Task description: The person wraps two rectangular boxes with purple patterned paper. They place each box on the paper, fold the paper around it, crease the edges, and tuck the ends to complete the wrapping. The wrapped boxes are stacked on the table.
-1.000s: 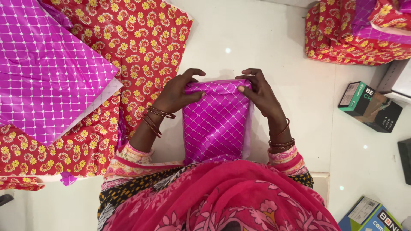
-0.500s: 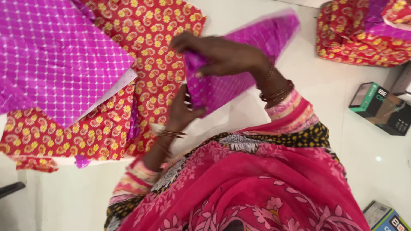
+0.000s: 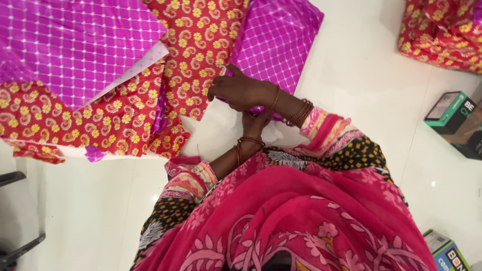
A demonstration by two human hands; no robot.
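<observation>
A flat package wrapped in magenta paper with a white lattice print (image 3: 275, 44) lies on the white floor, angled away to the upper right. My right hand (image 3: 240, 90) reaches across from the right and grips the package's near end, fingers curled over it. My left hand (image 3: 256, 122) comes up from below and sits under my right wrist, pressed on the same end; most of its fingers are hidden. Bangles ring both wrists.
Red floral wrapping sheets (image 3: 196, 47) and a large magenta lattice sheet (image 3: 75, 45) spread to the left. A pile of red floral parcels (image 3: 442, 35) lies top right. A green-and-black box (image 3: 452, 113) and a blue box (image 3: 447, 253) sit at the right. Dark legs (image 3: 15, 251) stand bottom left.
The package lay upright before me, was lifted and swung, and now rests farther away, tilted to the upper right. My right hand has crossed over my left.
</observation>
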